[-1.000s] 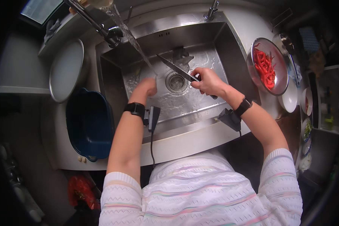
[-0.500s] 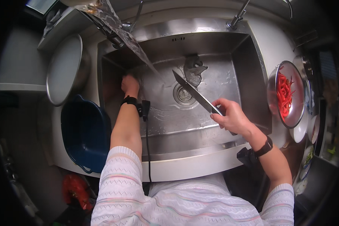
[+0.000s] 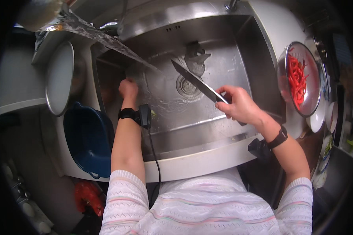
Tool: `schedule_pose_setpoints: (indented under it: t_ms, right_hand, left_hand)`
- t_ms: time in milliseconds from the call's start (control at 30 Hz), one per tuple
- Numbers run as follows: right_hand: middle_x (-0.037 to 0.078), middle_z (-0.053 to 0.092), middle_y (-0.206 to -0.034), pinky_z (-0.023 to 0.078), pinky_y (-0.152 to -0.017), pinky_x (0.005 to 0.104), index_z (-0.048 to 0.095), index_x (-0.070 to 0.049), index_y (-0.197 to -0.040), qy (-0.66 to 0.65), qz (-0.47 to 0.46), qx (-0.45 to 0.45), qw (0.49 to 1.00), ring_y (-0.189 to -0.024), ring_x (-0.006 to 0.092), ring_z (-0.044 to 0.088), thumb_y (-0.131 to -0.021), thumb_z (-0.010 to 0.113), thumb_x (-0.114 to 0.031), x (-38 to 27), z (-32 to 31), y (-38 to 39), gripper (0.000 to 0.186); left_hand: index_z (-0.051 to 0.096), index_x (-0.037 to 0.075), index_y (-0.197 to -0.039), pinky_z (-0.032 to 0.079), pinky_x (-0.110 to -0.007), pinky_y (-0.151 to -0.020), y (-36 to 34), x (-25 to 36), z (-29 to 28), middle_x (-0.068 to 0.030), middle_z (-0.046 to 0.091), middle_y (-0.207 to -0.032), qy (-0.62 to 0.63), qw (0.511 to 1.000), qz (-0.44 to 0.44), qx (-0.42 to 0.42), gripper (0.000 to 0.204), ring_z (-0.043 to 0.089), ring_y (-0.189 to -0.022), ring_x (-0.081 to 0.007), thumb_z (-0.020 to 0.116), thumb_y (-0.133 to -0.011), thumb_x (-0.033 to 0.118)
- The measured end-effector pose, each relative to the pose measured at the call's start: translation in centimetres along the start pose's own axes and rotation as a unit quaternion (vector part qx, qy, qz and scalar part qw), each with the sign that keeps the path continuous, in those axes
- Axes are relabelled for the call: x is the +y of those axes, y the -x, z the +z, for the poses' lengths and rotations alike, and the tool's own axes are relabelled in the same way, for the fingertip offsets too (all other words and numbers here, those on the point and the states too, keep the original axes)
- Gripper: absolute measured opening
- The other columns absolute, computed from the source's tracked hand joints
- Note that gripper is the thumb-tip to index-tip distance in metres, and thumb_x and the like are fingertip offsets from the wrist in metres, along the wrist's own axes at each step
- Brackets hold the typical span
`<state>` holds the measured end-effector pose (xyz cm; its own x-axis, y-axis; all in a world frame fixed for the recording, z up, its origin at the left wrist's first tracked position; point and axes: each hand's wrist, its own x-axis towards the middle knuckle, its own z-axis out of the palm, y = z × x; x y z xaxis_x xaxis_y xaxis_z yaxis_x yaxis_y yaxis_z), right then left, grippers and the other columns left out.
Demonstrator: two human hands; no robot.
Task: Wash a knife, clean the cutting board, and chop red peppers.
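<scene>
A kitchen knife (image 3: 192, 78) with a dark handle is gripped in my right hand (image 3: 239, 103), its blade angled up-left over the drain (image 3: 188, 89) of the steel sink (image 3: 257, 62). My left hand (image 3: 128, 88) is down by the sink's left wall, fingers curled, and what they hold, if anything, is hidden. A broad stream of water (image 3: 106, 41) runs down from the upper left into the basin. A dark, irregular shape (image 3: 196, 58) lies beyond the drain; I cannot make out what it is.
Right of the sink stand a steel bowl of red peppers (image 3: 298, 80), a white dish (image 3: 315, 121) and smaller dishes (image 3: 327, 147). On the left are a large pale, steel-rimmed bowl (image 3: 59, 78) and a blue basin (image 3: 86, 141). A red bag (image 3: 86, 196) is below the counter.
My left hand has moved left from beside the water stream to the sink's left wall. My right hand, still gripping the knife, has shifted right and slightly down. The view has shifted too.
</scene>
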<state>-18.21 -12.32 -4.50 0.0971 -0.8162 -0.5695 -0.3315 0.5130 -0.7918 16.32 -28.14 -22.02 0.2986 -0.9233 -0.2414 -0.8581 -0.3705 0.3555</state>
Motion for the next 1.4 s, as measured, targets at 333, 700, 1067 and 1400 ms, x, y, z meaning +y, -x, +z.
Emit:
schedule_pose_setpoints:
  t_ms: [333, 700, 1067, 1400]
  right_hand:
    - [0.006, 0.057, -0.061, 0.043, -0.042, 0.0267, 0.055, 0.004, -0.099, 0.007, -0.004, -0.023, 1.0, -0.047, 0.0112, 0.055, -0.076, 0.06, -0.009, -0.1, -0.5, 0.0, 0.026]
    - [0.007, 0.057, -0.061, 0.044, -0.044, 0.0274, 0.055, 0.004, -0.099, 0.014, -0.02, -0.025, 0.999, -0.046, 0.0125, 0.055, -0.076, 0.06, -0.009, -0.7, -0.8, -0.1, 0.027]
    - [0.003, 0.055, -0.062, 0.04, -0.039, 0.0226, 0.055, 0.003, -0.101, 0.006, 0.001, -0.014, 1.0, -0.047, 0.0075, 0.051, -0.083, 0.061, -0.006, -0.9, -1.5, 0.2, 0.021]
    - [0.006, 0.056, -0.061, 0.043, -0.039, 0.0261, 0.055, 0.005, -0.1, -0.031, 0.016, -0.005, 0.999, -0.045, 0.0113, 0.054, -0.076, 0.061, -0.008, -0.7, -1.7, -0.1, 0.028]
  left_hand:
    - [0.067, 0.005, -0.085, 0.051, -0.035, -0.071, 8.1, -2.0, -0.9, -0.0124, 0.067, -0.077, -0.166, 0.911, 0.259, -0.276, 0.024, 0.065, -0.075, -0.0267, 0.069, -0.062, 0.009]
    - [0.064, 0.008, -0.088, 0.05, -0.042, -0.076, 9.6, 0.1, -0.1, -0.0111, 0.061, -0.096, -0.358, 0.741, 0.444, -0.354, 0.026, 0.06, -0.092, -0.0314, 0.07, -0.067, 0.023]
    - [0.064, 0.006, -0.078, 0.051, -0.042, -0.074, 10.2, -2.0, 1.2, -0.013, 0.063, -0.09, -0.379, 0.724, 0.481, -0.319, 0.01, 0.061, -0.088, -0.0322, 0.056, -0.073, 0.01]
    - [0.061, 0.001, -0.097, 0.05, -0.034, -0.057, 8.8, 4.1, 0.7, -0.0133, 0.064, -0.08, 0.131, 0.941, 0.128, -0.286, 0.024, 0.063, -0.065, -0.0238, 0.06, -0.073, 0.004]
